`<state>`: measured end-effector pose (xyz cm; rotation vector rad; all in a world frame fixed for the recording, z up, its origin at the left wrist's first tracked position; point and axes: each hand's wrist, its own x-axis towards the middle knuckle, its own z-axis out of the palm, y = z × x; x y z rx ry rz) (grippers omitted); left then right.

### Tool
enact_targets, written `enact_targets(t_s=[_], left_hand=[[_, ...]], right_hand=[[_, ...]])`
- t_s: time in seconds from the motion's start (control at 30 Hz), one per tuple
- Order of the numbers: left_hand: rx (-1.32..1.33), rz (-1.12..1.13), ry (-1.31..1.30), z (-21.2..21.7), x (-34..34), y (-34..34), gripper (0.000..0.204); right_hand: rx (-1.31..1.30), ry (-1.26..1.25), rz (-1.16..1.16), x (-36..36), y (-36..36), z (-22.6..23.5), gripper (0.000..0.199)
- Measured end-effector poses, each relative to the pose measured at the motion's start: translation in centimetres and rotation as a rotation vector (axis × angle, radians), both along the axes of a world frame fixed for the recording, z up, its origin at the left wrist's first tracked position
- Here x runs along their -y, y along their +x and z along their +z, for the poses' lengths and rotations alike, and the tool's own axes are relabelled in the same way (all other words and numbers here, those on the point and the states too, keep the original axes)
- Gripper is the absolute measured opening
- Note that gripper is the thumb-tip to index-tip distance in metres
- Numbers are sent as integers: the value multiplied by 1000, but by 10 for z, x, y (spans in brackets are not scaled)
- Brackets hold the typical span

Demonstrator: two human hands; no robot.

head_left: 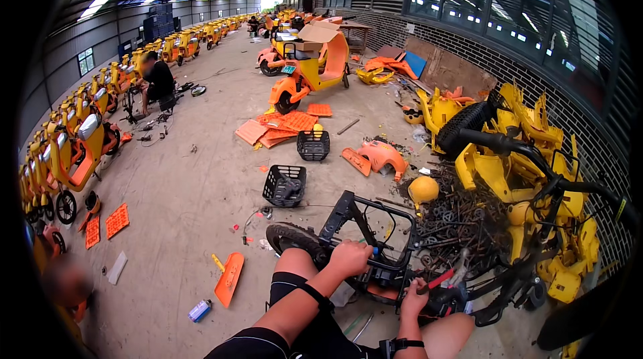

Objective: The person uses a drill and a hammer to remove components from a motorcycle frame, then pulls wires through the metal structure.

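A black scooter frame lies on the floor in front of me, its black tyre at the left end. My left hand is closed at the middle of the frame, and a small blue piece shows just past its fingers. What it grips is hidden. My right hand, lower and to the right, is wrapped round the handle of a red-handled hammer. The hammer's head points up and right, over the frame's dark parts. Black handlebars rise on the right.
Loose bolts and metal parts lie heaped right of the frame, by yellow body panels along the brick wall. Black baskets, orange panels and a spray can are on the floor. Scooters stand beyond; a person sits far left.
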<state>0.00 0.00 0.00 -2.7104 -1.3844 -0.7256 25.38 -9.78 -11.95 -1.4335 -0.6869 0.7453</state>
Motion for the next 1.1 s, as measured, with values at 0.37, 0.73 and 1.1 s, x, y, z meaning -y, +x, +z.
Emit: enact_targets(t_s=[0.37,0.73,1.1], left_hand=[[-28,3,15,-3,3,-4,30],[27,-32,57,5,1,2,26],[-4,-19,7,3,1,0,24]], right_hand=[[245,155,-128,-4,-10,10,24],[244,89,-97,-23,13,-45,25],[180,33,3,-21,3,-37,23]])
